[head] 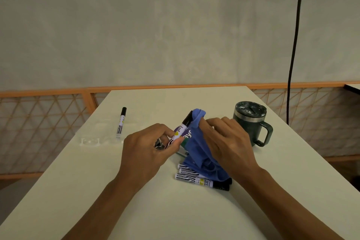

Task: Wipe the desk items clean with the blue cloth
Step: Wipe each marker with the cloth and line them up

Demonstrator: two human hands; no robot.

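At centre frame the left hand [148, 146] grips a black-capped marker [182, 128] between thumb and curled fingers, tilted up to the right. The right hand [228, 142] pinches the blue cloth [198, 148] against the marker's cap end; the cloth hangs down onto a cluster of markers [194, 178] lying on the white table [175, 210]. A lone marker [121, 122] lies to the left, well apart. A dark lidded mug [249, 122] stands just right of the right hand. A black cable [295, 45] hangs at upper right
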